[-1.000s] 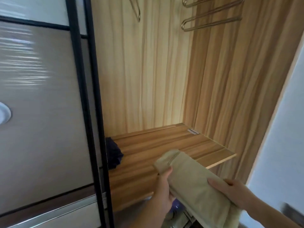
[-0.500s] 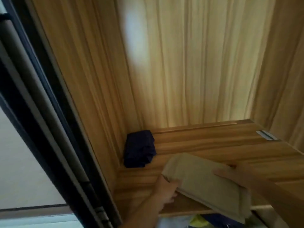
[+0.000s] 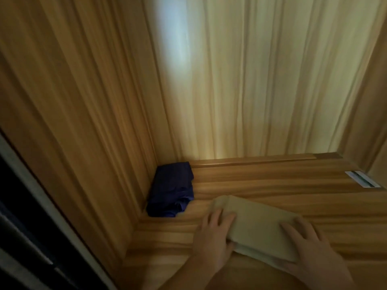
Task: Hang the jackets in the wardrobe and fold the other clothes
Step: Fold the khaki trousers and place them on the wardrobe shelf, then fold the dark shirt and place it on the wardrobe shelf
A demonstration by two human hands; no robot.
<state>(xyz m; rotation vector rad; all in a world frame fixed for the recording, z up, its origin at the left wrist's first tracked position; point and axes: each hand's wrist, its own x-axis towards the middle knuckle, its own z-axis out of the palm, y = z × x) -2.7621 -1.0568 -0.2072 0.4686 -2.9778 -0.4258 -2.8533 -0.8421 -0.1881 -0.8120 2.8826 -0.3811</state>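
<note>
A folded beige garment [image 3: 257,222] lies flat on the wooden wardrobe shelf [image 3: 272,183], near its front. My left hand [image 3: 213,237] rests on the garment's left end with its fingers spread flat on top. My right hand [image 3: 314,254] lies on the right end, fingers straight over the cloth. A folded dark blue garment [image 3: 170,195] sits in the shelf's back left corner, a short gap from the beige one.
Wooden wardrobe walls close in at the left, back and right. A small white and silver strip [image 3: 362,179] lies at the shelf's right edge. The dark sliding door frame [image 3: 21,237] runs down the lower left.
The beige garment has moved forward and down from being carried in front of the shelf to lying on it. Both hands now lie on top of it. The view moved closer in.
</note>
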